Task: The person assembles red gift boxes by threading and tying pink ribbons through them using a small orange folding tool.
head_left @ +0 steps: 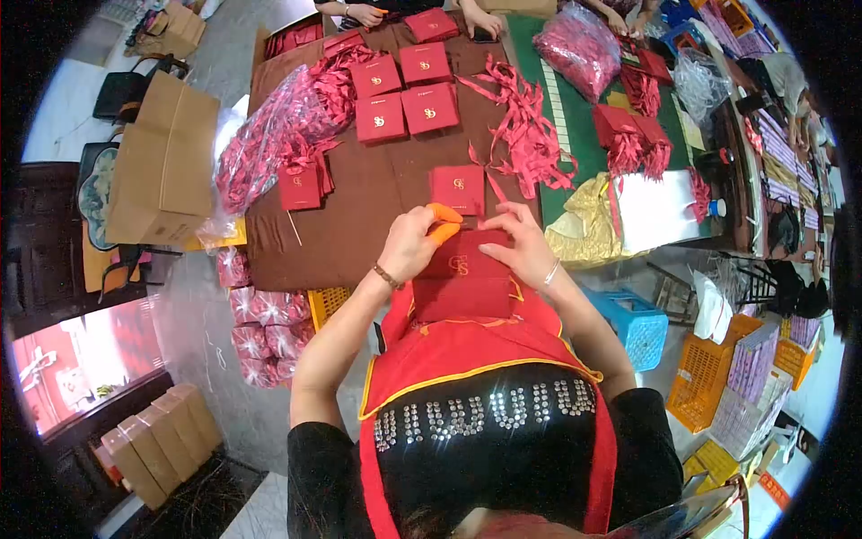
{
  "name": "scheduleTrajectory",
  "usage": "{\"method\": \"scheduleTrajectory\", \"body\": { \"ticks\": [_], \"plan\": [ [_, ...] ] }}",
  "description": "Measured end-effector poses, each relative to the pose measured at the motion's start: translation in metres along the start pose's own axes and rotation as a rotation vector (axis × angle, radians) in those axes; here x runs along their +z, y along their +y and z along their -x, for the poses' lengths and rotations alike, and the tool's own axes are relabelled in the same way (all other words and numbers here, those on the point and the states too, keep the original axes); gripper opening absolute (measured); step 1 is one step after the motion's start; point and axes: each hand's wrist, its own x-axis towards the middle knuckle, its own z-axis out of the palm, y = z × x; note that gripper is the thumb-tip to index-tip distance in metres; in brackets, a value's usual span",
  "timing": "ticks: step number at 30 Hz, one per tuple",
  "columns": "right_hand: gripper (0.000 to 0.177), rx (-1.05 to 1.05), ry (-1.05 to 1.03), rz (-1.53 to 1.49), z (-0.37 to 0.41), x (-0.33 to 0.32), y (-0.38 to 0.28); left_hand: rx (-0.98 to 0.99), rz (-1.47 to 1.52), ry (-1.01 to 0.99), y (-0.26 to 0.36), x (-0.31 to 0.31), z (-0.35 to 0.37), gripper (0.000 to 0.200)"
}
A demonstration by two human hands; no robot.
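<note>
A flat red case or folder with a gold monogram (pixel 460 262) lies between my hands at the table's near edge, its lower part hanging toward my lap. My left hand (pixel 411 241), with orange covers on thumb and forefinger, pinches its upper left edge. At the upper right edge, my right hand (pixel 523 244) has its thumb on the red surface and its fingers curled near a thin red ribbon. Exactly what the fingertips grip is too small to tell. Just beyond my hands sits a small stack of similar red pieces (pixel 458 189).
The brown tablecloth (pixel 377 184) bears monogrammed red stacks (pixel 429 108), loose red ribbons (pixel 530 135) and a plastic bag of ribbons (pixel 278 135). A cardboard box (pixel 162 162) stands left, a blue stool (pixel 628 323) right. Another person's hands (pixel 480 20) work at the far edge.
</note>
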Motion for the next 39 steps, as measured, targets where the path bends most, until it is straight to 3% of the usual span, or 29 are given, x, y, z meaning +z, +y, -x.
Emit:
{"method": "scheduleTrajectory", "body": {
  "ticks": [2,5,9,10,12,13,15,17,19,21,23,29,39],
  "plan": [
    [0.029,0.058,0.006,-0.059,0.001,-0.002,0.0,0.006,0.046,-0.02,-0.006,-0.001,-0.002,0.016],
    [0.03,0.459,-0.246,-0.317,0.001,-0.017,-0.012,0.041,0.05,-0.033,-0.007,0.001,-0.004,0.015],
    [0.023,0.457,-0.242,-0.566,0.003,-0.014,0.009,0.091,-0.082,0.003,-0.002,0.008,-0.01,0.013],
    [0.022,0.479,-0.282,-0.487,0.001,-0.021,0.002,0.091,-0.08,-0.003,-0.003,0.009,-0.011,0.013],
    [0.022,0.481,-0.274,-0.532,0.003,-0.022,0.005,0.082,0.183,0.157,-0.008,0.005,-0.013,0.011],
    [0.023,0.479,-0.269,-0.575,0.003,-0.023,0.006,0.332,-0.066,0.314,-0.016,-0.005,-0.016,0.011],
    [0.023,0.473,-0.233,-0.567,0.006,-0.024,0.006,0.391,-0.331,0.541,-0.02,-0.021,-0.01,0.011],
    [0.024,0.468,-0.198,-0.56,0.007,-0.024,0.008,0.32,-0.439,0.629,-0.02,-0.032,0.001,0.013],
    [0.024,0.457,-0.179,-0.558,0.008,-0.023,0.013,0.297,-0.314,0.583,-0.008,-0.027,0.011,0.012],
    [0.025,0.452,-0.202,-0.559,0.006,-0.024,0.014,0.195,-0.122,0.319,0.009,-0.005,0.02,0.011],
    [0.025,0.446,-0.228,-0.559,0.005,-0.025,0.013,0.282,-0.056,0.245,0.015,0.023,0.022,0.012],
    [0.022,0.461,-0.295,-0.553,0.003,-0.03,0.004,0.321,-0.339,0.384,0.009,0.064,0.022,0.014],
    [0.022,0.422,-0.246,-0.559,0.01,-0.023,0.011,0.362,-0.484,0.396,0.012,0.066,0.023,0.014]
  ]
}}
